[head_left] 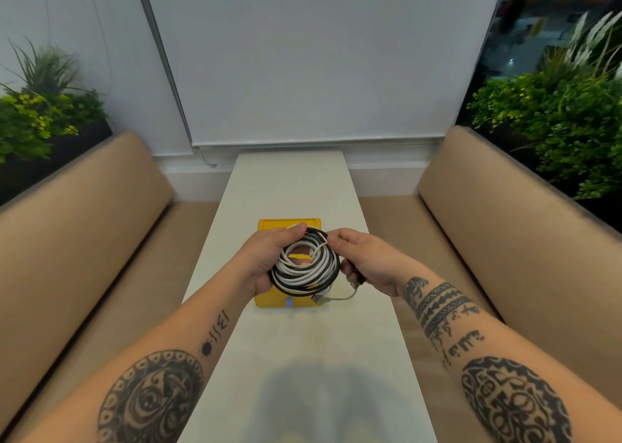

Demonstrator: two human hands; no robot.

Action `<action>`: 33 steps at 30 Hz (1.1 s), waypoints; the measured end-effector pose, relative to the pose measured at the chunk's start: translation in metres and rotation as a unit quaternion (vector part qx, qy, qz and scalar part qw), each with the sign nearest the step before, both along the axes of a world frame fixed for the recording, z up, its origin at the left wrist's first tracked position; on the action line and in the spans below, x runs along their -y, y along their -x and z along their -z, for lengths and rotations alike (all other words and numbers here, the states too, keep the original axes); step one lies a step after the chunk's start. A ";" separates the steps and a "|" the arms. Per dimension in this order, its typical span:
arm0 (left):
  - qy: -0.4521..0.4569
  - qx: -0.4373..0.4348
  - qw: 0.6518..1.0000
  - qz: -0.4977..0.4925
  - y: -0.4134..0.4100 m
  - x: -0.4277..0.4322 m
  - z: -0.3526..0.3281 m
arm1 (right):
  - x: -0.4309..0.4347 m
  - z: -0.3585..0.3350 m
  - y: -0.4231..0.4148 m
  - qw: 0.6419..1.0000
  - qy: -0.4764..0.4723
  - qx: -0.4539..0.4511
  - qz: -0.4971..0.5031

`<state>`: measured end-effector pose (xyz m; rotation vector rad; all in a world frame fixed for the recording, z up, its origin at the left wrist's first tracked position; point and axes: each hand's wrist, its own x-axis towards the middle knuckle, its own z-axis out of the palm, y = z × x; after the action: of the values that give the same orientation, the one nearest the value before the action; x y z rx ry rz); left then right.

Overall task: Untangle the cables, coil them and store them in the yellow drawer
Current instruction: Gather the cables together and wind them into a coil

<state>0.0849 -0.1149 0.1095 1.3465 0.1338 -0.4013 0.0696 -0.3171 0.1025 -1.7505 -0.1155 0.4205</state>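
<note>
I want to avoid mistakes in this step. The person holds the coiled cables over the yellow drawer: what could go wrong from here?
1. The coil is kept together only by the left hand and right hand; no tie shows, so it may spring open when released.
2. The loose plug ends hang outside the coil and could catch on the rim of the yellow drawer.
3. Black and white cables are wound together, so they may tangle again.
</note>
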 end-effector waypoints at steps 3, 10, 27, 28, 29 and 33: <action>0.024 -0.027 0.999 -0.016 -0.002 0.004 0.006 | -0.008 -0.003 0.001 0.998 0.041 0.033 0.027; 0.060 -0.049 0.996 -0.050 -0.009 0.013 0.009 | -0.018 0.016 -0.001 0.990 -0.091 -0.033 0.102; -0.189 0.040 0.968 -0.162 0.016 0.008 0.083 | -0.040 0.075 0.015 0.989 -0.069 -0.095 0.087; -0.186 0.025 0.970 -0.157 0.018 0.006 0.097 | -0.042 0.088 0.016 0.990 -0.056 -0.095 0.086; -0.185 0.008 0.971 -0.150 0.022 0.004 0.113 | -0.045 0.103 0.018 0.990 -0.044 -0.100 0.089; -0.160 -0.070 0.975 -0.140 0.036 -0.007 0.171 | -0.056 0.160 0.022 0.986 -0.002 -0.129 0.102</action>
<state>0.0492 -0.1084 -0.0613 1.5892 0.5185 -0.2401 0.0475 -0.2611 -0.0576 -1.6696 0.2456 0.4924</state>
